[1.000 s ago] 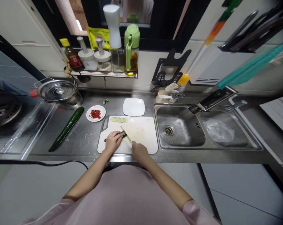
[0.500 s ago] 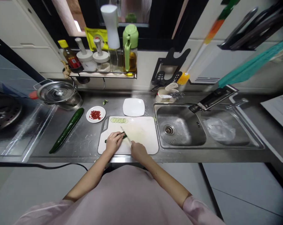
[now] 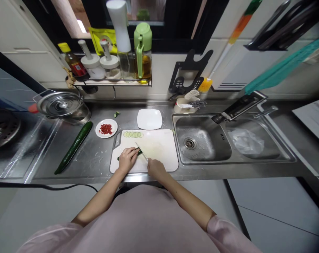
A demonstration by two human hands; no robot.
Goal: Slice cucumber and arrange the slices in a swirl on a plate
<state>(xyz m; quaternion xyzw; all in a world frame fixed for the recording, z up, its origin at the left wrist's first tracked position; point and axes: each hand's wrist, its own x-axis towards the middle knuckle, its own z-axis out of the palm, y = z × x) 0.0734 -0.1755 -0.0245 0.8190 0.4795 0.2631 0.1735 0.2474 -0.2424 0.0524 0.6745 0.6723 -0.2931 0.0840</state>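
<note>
My left hand point(image 3: 128, 160) is closed over a dark green cucumber point(image 3: 139, 151) that lies on the white cutting board point(image 3: 164, 151). Most of this cucumber is hidden under the fingers; one end shows left of the hand. My right hand point(image 3: 156, 169) grips the handle of a knife point(image 3: 141, 150). Its blade slants up and left, against the right end of the cucumber. Along the board's upper left edge, several thin cucumber slices point(image 3: 133, 134) lie overlapping in a row.
A whole cucumber point(image 3: 73, 147) lies left of the board. Behind it stand a plate of chopped red pieces point(image 3: 106, 128), a white square plate point(image 3: 149, 119) and a lidded steel pot point(image 3: 63, 105). To the right is a double sink point(image 3: 201, 140) with a plastic bag point(image 3: 246, 141) inside.
The camera view has shifted slightly. Both hands, the knife and the cucumber keep nearly the same places on the board.
</note>
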